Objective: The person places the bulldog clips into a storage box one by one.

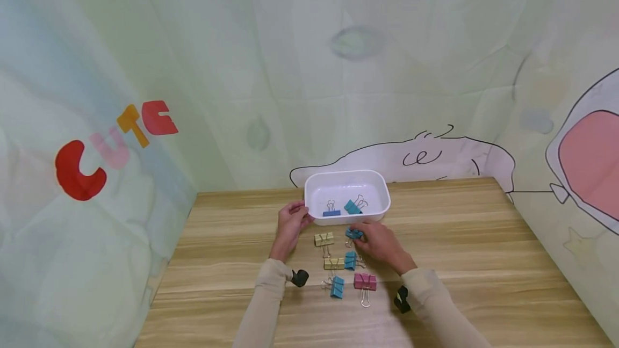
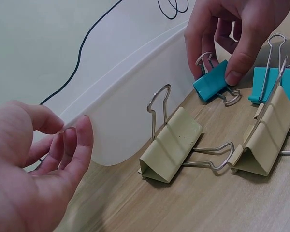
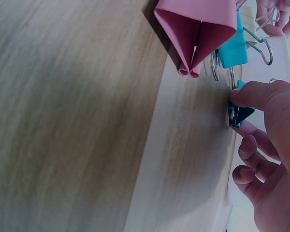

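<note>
My left hand (image 1: 291,224) pinches the near left rim of a white plastic tub (image 1: 346,176) between thumb and fingers. Just in front of the tub, my right hand (image 1: 379,239) grips a teal binder clip (image 2: 213,81) by its body, thumb on one side and fingers on the other. Inside the tub lie a blue binder clip (image 1: 331,213) and a teal one (image 1: 353,207). Beside the hands on the table are two cream binder clips (image 2: 171,145), two more teal clips (image 1: 337,287) and a pink clip (image 1: 365,282).
The wooden table (image 1: 459,240) carries the loose clips in a cluster between my forearms. A printed cloth backdrop (image 1: 271,69) hangs behind the table and along both sides. The tub stands near the table's back edge.
</note>
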The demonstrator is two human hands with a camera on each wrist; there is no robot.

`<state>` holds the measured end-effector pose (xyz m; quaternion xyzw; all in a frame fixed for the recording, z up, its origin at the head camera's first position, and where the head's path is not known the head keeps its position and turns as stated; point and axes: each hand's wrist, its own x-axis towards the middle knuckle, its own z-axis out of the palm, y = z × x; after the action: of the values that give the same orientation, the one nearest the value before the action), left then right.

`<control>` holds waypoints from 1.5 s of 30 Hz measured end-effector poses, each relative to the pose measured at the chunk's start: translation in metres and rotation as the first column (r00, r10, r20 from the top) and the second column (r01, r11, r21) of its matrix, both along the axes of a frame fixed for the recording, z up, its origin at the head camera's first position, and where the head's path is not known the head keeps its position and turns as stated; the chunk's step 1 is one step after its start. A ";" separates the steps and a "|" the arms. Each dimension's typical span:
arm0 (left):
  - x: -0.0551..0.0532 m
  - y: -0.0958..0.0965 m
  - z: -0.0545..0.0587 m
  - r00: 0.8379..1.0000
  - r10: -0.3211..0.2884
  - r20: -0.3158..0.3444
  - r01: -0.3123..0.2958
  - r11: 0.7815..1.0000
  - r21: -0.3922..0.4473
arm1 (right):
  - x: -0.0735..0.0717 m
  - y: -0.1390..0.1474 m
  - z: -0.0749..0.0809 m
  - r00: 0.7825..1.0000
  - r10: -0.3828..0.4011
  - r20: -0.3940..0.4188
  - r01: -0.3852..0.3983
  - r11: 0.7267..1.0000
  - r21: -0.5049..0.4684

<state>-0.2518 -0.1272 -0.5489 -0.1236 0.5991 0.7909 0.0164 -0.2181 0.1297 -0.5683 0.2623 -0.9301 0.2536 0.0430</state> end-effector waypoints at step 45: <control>-0.001 0.001 0.001 1.000 0.007 -0.013 -0.007 1.000 0.024 | -0.001 -0.018 0.052 0.974 0.068 -0.216 -0.082 0.995 -0.057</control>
<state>-0.2527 -0.1266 -0.5481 -0.1205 0.5894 0.7988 0.0113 -0.2187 0.1119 -0.5166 0.3216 -0.9007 0.2556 0.1415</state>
